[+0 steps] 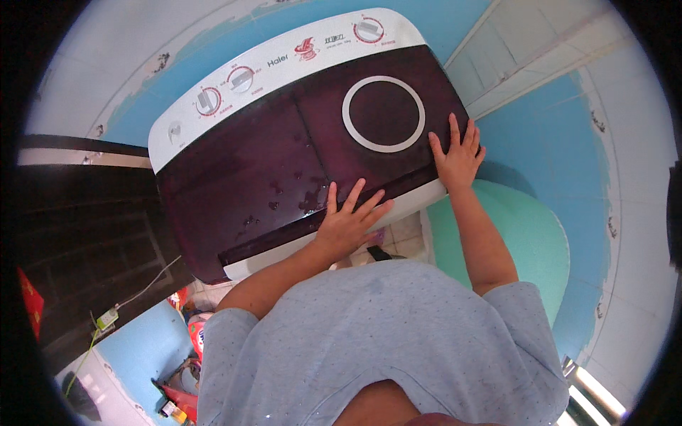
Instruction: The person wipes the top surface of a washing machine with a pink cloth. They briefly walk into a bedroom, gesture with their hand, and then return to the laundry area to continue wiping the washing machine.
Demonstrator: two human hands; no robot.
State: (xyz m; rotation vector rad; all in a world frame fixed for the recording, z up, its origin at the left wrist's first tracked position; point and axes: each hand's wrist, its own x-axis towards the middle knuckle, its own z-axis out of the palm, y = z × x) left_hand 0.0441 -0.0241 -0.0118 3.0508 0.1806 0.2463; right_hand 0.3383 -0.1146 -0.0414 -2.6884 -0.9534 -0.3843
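Note:
In front of me stands a twin-tub washing machine [241, 177] with dark purple lids and a white control panel [277, 60] with round knobs along its far edge. Water drops lie on the left lid. My left hand [348, 220] rests with spread fingers on the machine's near edge, by the seam between the two lids. At the right corner, my right hand [458, 156] lies with its fingers apart on the right lid [426, 85], beside the white ring [348, 117]. Neither hand holds anything.
A pale green tub-like thing [526, 234] stands right of the machine, against blue and white tiled walls [568, 156]. To the left is a dark door-like panel [92, 241] with a cord and a small plug-like piece [106, 319]. Red packages [197, 334] sit at lower left.

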